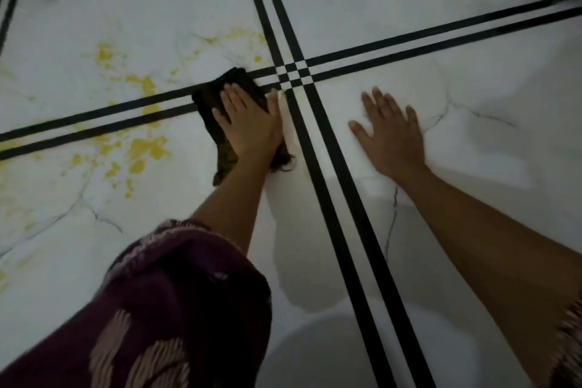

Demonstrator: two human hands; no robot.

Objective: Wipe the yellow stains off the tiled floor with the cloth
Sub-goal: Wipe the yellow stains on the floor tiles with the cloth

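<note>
step: wiping under way, mid-stroke by the look | left hand (248,126) flat, fingers straight, pressing cloth (214,104) onto tiled floor (409,41) at the tile corner by the crossing black lines (294,74) | right hand (392,132) spread flat on bare tile, holding nothing | yellow stains (148,148) left of cloth, unwiped | next: probably a firm leftward sweep

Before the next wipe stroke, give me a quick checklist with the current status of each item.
1. Cloth under the left hand, fingers flat on it: ok.
2. Right hand braced flat on the tiled floor, apart from the cloth: ok.
3. Yellow stains gone: not ok; patches lie left of the cloth, on both sides of the black stripes.
4. Floor between cloth and stains free of objects: ok.
5. Cloth damp enough: cannot tell.
</note>
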